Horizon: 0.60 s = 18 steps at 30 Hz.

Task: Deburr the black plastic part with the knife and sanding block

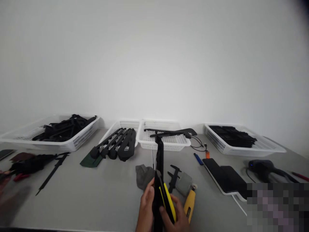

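Observation:
My left hand (pixel 146 206) is closed around a long, slim black plastic part (pixel 159 158), which points away from me over the table. In my right hand (pixel 177 217) is a yellow and black utility knife (pixel 171 204), held against the part with its tip near the part's side. Part of my right fingers is hidden behind the knife. Just left of the part lies a crumpled grey cloth (pixel 142 175). To the right are a black caliper (pixel 173 182), a greyish block-like object (pixel 184 183) and a yellow-handled tool (pixel 190 204).
White baskets stand along the wall: one with black parts (pixel 82 138), one under several long parts (pixel 116 145), one with parts across it (pixel 164 146), one with dark pieces (pixel 224 148). Phone-like panels (pixel 222 175) lie right. Another person's blurred hand (pixel 6 183) is left.

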Motion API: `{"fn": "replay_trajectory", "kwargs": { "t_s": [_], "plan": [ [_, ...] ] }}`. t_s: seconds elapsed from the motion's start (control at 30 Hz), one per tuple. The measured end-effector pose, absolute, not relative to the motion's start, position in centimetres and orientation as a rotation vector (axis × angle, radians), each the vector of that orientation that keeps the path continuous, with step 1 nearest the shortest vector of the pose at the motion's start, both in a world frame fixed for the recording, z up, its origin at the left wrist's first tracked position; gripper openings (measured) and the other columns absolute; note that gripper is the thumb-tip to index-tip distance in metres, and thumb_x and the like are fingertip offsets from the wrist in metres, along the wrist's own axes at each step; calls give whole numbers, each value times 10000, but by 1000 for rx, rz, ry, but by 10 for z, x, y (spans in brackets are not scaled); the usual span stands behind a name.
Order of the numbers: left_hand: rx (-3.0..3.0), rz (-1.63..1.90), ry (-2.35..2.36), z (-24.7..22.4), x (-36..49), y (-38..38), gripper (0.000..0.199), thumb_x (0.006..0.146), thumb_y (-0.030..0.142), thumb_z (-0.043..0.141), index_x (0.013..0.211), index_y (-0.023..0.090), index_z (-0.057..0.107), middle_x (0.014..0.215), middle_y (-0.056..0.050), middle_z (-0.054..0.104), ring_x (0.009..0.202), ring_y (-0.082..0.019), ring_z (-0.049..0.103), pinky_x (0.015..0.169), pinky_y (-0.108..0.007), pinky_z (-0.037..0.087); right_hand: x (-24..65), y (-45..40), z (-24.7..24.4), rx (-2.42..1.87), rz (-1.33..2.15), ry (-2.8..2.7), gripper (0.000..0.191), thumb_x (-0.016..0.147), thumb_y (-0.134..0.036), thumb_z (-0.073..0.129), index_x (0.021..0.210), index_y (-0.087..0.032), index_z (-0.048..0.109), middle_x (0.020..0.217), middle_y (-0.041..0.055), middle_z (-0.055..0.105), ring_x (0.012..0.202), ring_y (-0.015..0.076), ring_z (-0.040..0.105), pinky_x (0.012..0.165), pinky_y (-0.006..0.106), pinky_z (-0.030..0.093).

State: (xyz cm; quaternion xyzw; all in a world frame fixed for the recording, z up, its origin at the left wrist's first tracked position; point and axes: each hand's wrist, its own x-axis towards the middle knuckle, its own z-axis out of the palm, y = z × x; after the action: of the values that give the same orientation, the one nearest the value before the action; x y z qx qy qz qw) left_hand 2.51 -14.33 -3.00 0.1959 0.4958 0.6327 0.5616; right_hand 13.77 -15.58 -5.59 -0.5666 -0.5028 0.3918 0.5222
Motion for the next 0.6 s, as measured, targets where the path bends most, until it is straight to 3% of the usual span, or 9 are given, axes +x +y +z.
{"fn": "replay_trajectory", "kwargs": {
  "t_s": [0.07,0.2,0.3,0.4,0.6],
  "plan": [
    [461,1463,1213,-45,22,-148,763,676,707,827,1244,200,770,1384,-160,717,1390,-399,563,1169,-468,443,136,-139,-46,-1342,889,-1233,440,843,-532,695,1136,-203,707,1055,86,804,964,297,769,810,335,618],
    [532,1421,1200,-58,20,-156,773,596,675,893,1194,197,789,1371,-172,723,1378,-407,574,1169,-465,446,147,-121,-35,-1366,987,-1364,479,860,-509,690,1215,-187,694,1167,107,785,1100,297,744,905,349,613],
    [578,1390,1125,-53,21,-155,744,702,659,845,1267,188,736,1239,-178,775,1038,-348,757,865,-428,615,171,-119,-29,-1438,917,-1385,529,884,-562,638,1259,-192,676,1189,113,780,1127,294,734,930,358,608],
    [580,1395,1078,-48,22,-153,687,781,644,797,1273,173,703,1091,-152,800,644,-207,718,560,-316,554,199,-116,-24,-1430,797,-1512,466,896,-549,613,1209,-217,708,1179,97,787,1100,279,746,927,345,607],
    [538,1380,1061,-50,24,-153,703,800,632,790,1312,166,667,946,-103,794,570,-158,670,533,-271,497,224,-110,-30,-1357,686,-1900,331,903,-455,657,1101,-230,795,1116,113,817,1030,295,783,925,376,623]
  ]
}}
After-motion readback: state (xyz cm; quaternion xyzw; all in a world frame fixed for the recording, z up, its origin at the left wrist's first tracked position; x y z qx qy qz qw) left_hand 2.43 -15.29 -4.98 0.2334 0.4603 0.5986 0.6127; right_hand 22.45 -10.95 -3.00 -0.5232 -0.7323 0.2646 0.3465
